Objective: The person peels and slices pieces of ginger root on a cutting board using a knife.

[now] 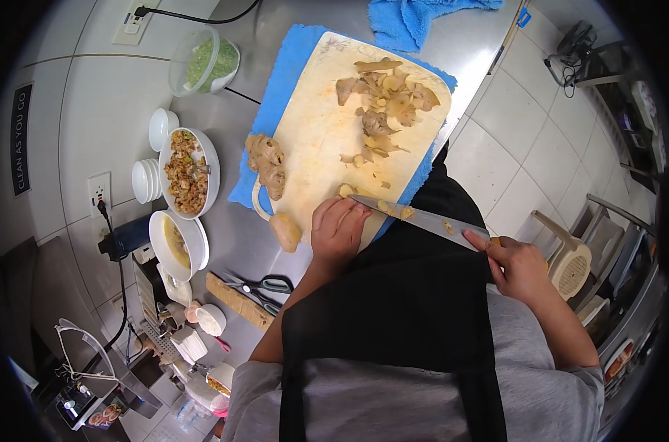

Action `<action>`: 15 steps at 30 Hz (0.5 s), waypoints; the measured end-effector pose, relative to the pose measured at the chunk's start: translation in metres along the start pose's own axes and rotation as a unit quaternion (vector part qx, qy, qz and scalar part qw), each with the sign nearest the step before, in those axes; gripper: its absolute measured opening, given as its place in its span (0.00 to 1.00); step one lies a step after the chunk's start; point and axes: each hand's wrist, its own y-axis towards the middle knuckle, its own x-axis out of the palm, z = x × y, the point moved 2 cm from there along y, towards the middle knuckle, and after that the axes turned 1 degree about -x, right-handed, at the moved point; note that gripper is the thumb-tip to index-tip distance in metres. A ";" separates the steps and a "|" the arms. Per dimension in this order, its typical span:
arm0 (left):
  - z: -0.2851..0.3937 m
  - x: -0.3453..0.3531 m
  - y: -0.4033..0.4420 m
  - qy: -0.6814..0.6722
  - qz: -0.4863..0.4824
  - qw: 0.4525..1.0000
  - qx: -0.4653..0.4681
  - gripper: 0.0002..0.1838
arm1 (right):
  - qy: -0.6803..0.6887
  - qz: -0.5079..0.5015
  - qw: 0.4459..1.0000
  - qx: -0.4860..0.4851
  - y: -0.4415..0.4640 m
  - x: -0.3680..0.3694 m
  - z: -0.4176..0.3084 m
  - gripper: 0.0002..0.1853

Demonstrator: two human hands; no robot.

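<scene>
My right hand (517, 267) grips the handle of a kitchen knife (463, 230), its index finger laid along the blade. Pale ginger slices (407, 212) cling to the blade and lie beside it. Near the knife's tip, my left hand (339, 227) has its fingers curled down at the near edge of the cutting board (305, 132), on a peeled piece of ginger (346, 191) that is mostly hidden. An unpeeled ginger root (267, 163) lies at the board's left edge, with a peeled chunk (284, 231) below it. Brown peelings (393, 99) are heaped on the far right of the board.
A blue towel (290, 55) lies under the board; another blue cloth (397, 26) is further back. To the left stand a tub of chopped greens (213, 62), a bowl of browned bits (187, 173) and a bowl with yellow liquid (177, 243). Scissors (264, 287) lie near my left arm.
</scene>
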 end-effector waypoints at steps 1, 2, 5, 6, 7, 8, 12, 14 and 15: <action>0.000 0.000 0.000 -0.001 -0.001 1.000 0.002 0.16 | -0.007 0.000 1.000 0.000 0.000 0.002 0.000 0.23; 0.000 0.000 0.000 0.000 -0.002 1.000 0.002 0.16 | -0.006 0.000 1.000 0.000 0.001 0.003 0.001 0.23; 0.000 0.000 0.000 0.001 -0.004 1.000 0.002 0.16 | -0.005 -0.004 1.000 0.006 0.002 0.005 0.001 0.23; 0.000 0.000 0.000 0.001 -0.004 1.000 0.004 0.16 | -0.010 -0.007 1.000 0.006 0.003 0.005 0.000 0.23; 0.000 0.000 0.000 0.000 -0.004 1.000 0.005 0.16 | -0.015 -0.010 1.000 0.006 0.004 0.006 0.000 0.23; -0.001 0.000 0.000 0.000 -0.004 1.000 0.005 0.16 | -0.015 -0.010 1.000 0.006 0.005 0.007 0.000 0.23; -0.003 0.001 -0.002 0.008 -0.003 1.000 0.012 0.15 | 0.002 -0.015 1.000 -0.002 0.011 0.011 0.000 0.24; -0.004 0.002 -0.003 0.009 -0.003 1.000 0.013 0.15 | 0.004 -0.020 1.000 -0.002 0.015 0.013 0.000 0.24; -0.004 0.002 -0.004 0.004 -0.004 1.000 0.006 0.13 | 0.008 -0.018 1.000 -0.005 0.017 0.014 0.000 0.24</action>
